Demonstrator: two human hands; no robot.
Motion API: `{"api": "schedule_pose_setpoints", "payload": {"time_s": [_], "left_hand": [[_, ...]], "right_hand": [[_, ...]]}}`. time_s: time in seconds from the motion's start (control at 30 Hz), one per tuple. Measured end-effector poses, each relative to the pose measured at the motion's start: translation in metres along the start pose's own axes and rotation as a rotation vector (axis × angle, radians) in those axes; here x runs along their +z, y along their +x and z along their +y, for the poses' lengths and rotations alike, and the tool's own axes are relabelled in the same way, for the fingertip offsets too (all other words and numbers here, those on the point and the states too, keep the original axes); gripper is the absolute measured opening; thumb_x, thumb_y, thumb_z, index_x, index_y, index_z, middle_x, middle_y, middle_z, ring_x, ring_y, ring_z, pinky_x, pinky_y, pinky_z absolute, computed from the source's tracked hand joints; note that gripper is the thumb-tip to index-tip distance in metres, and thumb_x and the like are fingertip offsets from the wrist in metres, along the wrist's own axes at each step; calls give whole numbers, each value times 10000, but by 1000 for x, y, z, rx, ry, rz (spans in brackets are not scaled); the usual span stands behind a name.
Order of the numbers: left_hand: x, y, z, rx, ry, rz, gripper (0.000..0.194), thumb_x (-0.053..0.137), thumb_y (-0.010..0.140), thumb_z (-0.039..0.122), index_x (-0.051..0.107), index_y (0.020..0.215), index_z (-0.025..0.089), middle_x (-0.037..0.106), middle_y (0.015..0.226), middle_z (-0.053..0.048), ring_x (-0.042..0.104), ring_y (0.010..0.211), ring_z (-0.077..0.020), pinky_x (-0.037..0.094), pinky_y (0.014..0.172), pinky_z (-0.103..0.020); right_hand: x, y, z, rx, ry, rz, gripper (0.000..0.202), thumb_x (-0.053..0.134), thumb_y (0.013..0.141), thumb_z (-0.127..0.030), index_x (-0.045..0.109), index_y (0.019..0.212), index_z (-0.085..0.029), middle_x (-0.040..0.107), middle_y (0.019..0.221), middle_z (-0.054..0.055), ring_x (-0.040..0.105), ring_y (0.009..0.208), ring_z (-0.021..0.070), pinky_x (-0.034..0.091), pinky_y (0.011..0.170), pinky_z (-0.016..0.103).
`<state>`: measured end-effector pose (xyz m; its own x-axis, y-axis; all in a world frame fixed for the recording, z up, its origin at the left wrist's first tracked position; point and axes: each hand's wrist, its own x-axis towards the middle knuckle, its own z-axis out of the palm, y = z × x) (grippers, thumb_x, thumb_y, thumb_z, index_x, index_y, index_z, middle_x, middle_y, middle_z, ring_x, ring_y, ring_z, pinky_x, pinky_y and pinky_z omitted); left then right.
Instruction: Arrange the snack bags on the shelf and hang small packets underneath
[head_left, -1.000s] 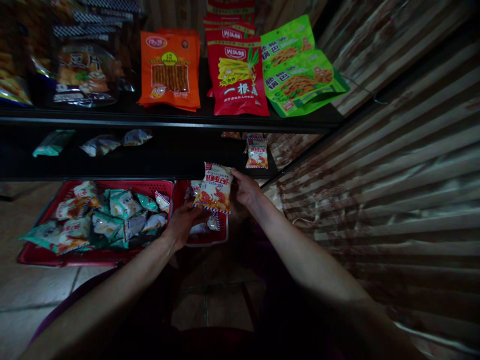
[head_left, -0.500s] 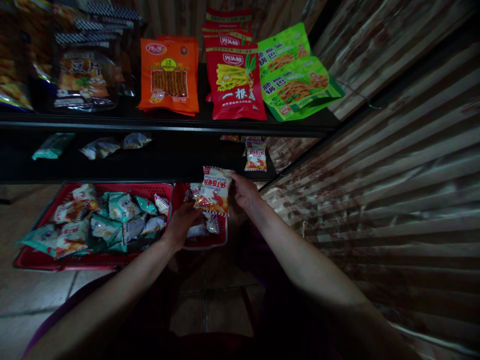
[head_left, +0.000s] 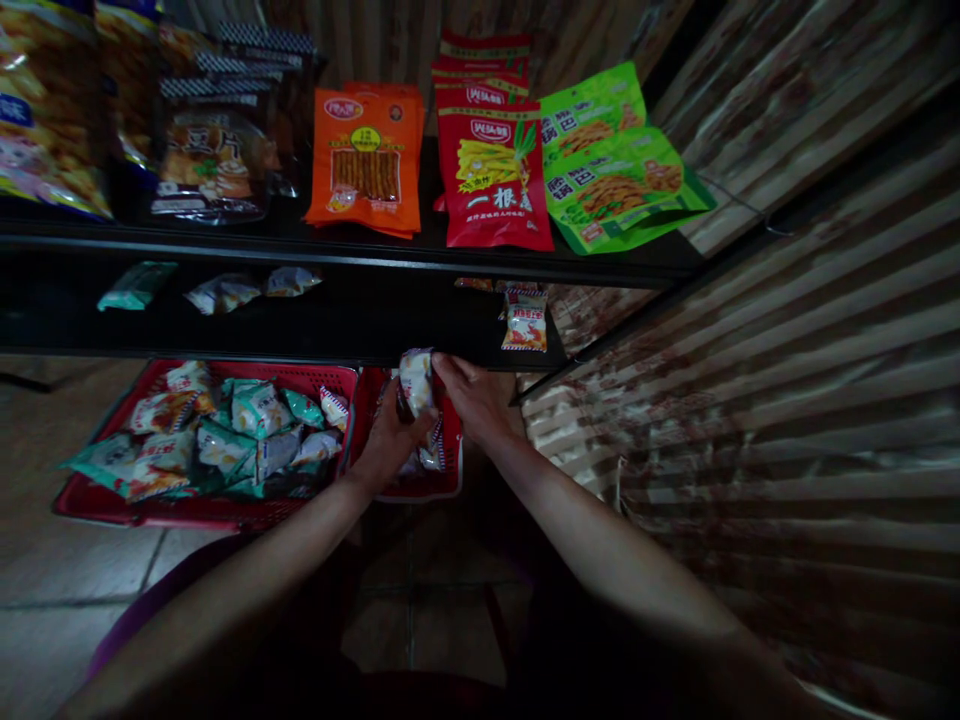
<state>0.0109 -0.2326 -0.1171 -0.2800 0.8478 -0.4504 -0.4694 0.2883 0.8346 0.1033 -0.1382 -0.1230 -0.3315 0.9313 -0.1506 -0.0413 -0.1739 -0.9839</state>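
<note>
Over the small red basket [head_left: 452,470] I hold a small white snack bag [head_left: 417,378], turned so that its side faces me. My left hand [head_left: 390,440] is closed round its left and lower part, thumb in front. At its upper right edge, my right hand [head_left: 471,398] pinches the bag; some of those fingertips are hidden. More snack bags lie in the basket below, partly covered by my left hand. A similar white and orange snack bag [head_left: 524,322] stands on the lower shelf, to the upper right of my hands.
A larger red basket [head_left: 112,512] at left holds several green and white snack bags. The lower black shelf [head_left: 390,318] bears a few small bags. Orange bags [head_left: 364,165], red bags [head_left: 498,180] and green bags [head_left: 611,190] stand above. Corrugated wall [head_left: 787,400] rises at right.
The snack bag has turned from showing its printed front to showing its side, and has dropped slightly. My left hand has moved right and up round it. The view has shifted a little.
</note>
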Motion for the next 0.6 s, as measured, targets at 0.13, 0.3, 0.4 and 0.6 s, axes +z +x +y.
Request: {"api": "schedule_pose_setpoints", "payload": {"time_s": [0.13, 0.3, 0.4, 0.6], "left_hand": [[-6, 5, -1, 85, -53, 24, 669, 740, 690, 268, 462, 1298, 236, 627, 1210, -64, 602, 1084, -223, 467, 940, -342], [-20, 11, 8, -244, -331, 52, 509, 629, 727, 210, 537, 1225, 166, 700, 1045, -92, 675, 917, -246, 515, 867, -415], [-25, 9, 17, -321, -396, 4, 461, 603, 744, 223, 568, 1195, 135, 708, 1021, -102, 674, 927, -260, 507, 887, -434], [-23, 5, 24, -210, -392, 9, 458, 570, 760, 172, 560, 1217, 147, 705, 1039, -84, 657, 975, -246, 470, 949, -439]], "right_hand": [[4, -11, -7, 34, 63, -174, 291, 672, 753, -418, 709, 992, -258, 700, 1084, 32, 664, 952, 163, 533, 790, 273], [-4, -8, -5, 14, 98, -23, 230, 739, 711, -295, 708, 938, -264, 708, 1035, 13, 635, 1015, 148, 487, 918, 293], [-8, -7, -5, 126, -13, 48, 172, 740, 711, -269, 708, 880, -255, 714, 989, 5, 635, 974, 131, 485, 904, 271], [-14, -19, -5, 457, 74, -278, 212, 737, 697, -371, 695, 839, -219, 701, 952, 22, 641, 810, 157, 565, 623, 278]]}}
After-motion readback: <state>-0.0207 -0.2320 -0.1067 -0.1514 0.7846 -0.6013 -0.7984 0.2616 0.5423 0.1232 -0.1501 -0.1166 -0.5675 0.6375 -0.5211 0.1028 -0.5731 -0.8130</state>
